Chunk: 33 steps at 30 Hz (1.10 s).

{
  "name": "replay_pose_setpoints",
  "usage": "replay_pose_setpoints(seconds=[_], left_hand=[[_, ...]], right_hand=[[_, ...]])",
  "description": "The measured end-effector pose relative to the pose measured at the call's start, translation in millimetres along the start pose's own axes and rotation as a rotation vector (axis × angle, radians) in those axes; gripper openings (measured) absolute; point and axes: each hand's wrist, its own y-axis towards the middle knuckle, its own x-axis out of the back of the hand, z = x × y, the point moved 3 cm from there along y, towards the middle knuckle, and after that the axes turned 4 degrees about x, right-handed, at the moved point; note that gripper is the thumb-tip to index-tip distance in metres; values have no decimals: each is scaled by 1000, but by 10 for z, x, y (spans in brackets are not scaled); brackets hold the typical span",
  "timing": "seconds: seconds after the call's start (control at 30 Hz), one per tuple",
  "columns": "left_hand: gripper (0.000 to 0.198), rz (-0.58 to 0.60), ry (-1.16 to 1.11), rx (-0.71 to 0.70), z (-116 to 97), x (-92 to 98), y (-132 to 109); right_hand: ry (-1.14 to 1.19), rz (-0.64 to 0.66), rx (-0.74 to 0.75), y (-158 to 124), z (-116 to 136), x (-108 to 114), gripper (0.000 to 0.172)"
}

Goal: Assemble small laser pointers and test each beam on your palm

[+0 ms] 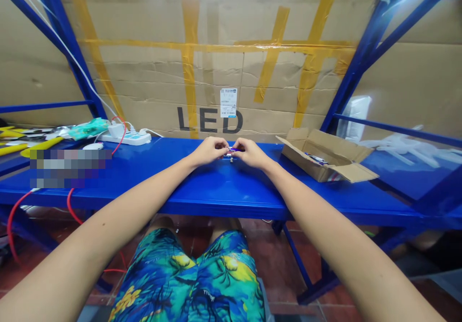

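Both hands meet above the blue table (231, 192), near its far edge. My left hand (211, 149) is closed, thumb and fingers pinching one side of a small shiny metal item with a blue-purple part (231, 150). Opposite it, my right hand (249, 152) pinches the other side of the same item. A small metal bit (231, 160) shows just below the fingertips; whether it is joined to the item I cannot tell. The fingers cover most of the item, so its kind does not show.
An open cardboard box (325, 173) with several small metal and blue pieces stands right. To the left are a white power strip (130, 138), a red cable (74, 211), a green packet (88, 128) and yellow-handled tools (43, 148). A large cardboard sheet (151, 81) rises behind the table.
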Motion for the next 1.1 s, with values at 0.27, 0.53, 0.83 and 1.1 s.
replay_pose_setpoints(seconds=[0.27,0.53,0.83,1.1], left_hand=[[13,-13,27,-35,-39,-40,-16],[16,-8,252,-167,-64,-68,-42],[21,90,462,-393,-161,-149,-107],[19,-70,164,-72,-108,6,-14]], right_hand=[[-185,58,85,-8,140,50,15],[-276,149,104,-13,155,47,20],[-57,325,-39,-26,128,122,23],[-86,77,83,2,171,123,12]])
